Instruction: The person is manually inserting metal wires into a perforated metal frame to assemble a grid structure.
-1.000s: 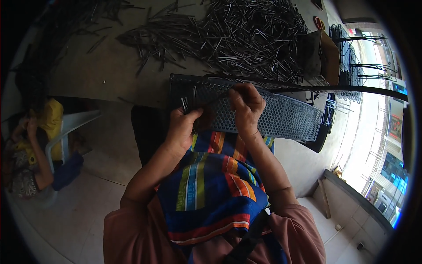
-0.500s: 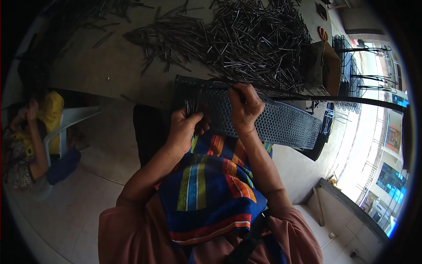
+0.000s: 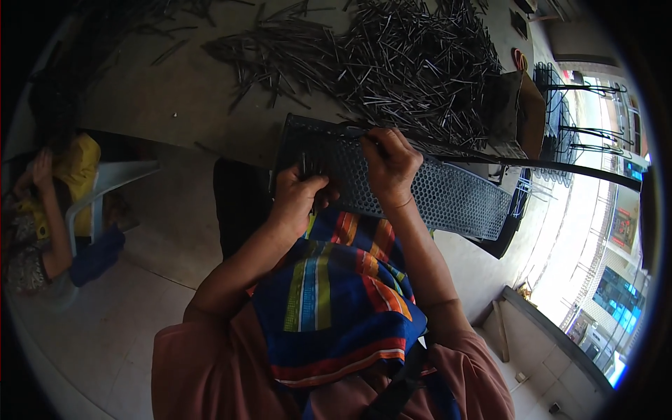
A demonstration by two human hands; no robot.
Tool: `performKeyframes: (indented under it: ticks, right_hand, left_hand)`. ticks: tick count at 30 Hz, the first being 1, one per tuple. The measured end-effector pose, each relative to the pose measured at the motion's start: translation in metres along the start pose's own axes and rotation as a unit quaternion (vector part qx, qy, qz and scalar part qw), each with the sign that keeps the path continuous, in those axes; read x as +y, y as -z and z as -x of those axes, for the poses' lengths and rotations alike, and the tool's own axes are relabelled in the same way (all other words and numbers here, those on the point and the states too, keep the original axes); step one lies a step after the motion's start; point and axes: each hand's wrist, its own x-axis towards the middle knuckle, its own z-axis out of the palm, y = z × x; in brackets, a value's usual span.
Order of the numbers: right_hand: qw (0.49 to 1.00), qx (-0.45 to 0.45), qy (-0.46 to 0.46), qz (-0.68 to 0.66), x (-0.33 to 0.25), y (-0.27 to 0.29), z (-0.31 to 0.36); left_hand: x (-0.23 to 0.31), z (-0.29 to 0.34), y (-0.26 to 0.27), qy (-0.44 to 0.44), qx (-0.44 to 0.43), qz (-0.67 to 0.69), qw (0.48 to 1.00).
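My left hand (image 3: 296, 196) is closed round a small bundle of thin dark rods (image 3: 308, 164), whose ends poke up past the thumb. It is over the left end of a dark perforated metal tray (image 3: 458, 198) lying across my lap. My right hand (image 3: 393, 166) is above the middle of the same tray, its fingers curled in a pinch; what they hold, if anything, is hidden. Just beyond the right hand, a long black strip (image 3: 539, 162) runs along the tray's far side and out to the right. A striped blue cloth (image 3: 329, 301) covers my lap.
A large heap of loose dark rods (image 3: 420, 66) covers the table (image 3: 154, 105) ahead. An open cardboard box (image 3: 530, 115) stands to its right, near wire racks (image 3: 556, 105). At the left, another person (image 3: 42, 210) sits by a pale plastic chair (image 3: 105, 185).
The rods in my left hand have tipped and show less above the thumb. My right hand stays in nearly the same place, still pinched. The view has shifted slightly.
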Motion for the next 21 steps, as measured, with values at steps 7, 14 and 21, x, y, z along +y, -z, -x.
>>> performKeyframes:
  ticks: [7,14,21]
  right_hand:
    - [0.999,-0.009,-0.033,0.000,0.0002,-0.0027,-0.0013]
    - [1.000,0.006,-0.012,0.013,0.0024,-0.0081,0.0019]
    - [0.997,-0.032,-0.010,0.071,0.0042,-0.0050,0.0048]
  left_hand:
    - [0.0041,0.0000,-0.0034,0.021,0.023,0.020,0.999]
    - [0.0027,-0.0032,0.0000,0.016,0.032,0.043,0.998]
    - [0.0044,-0.0026,0.0007,0.030,0.038,0.070,0.996]
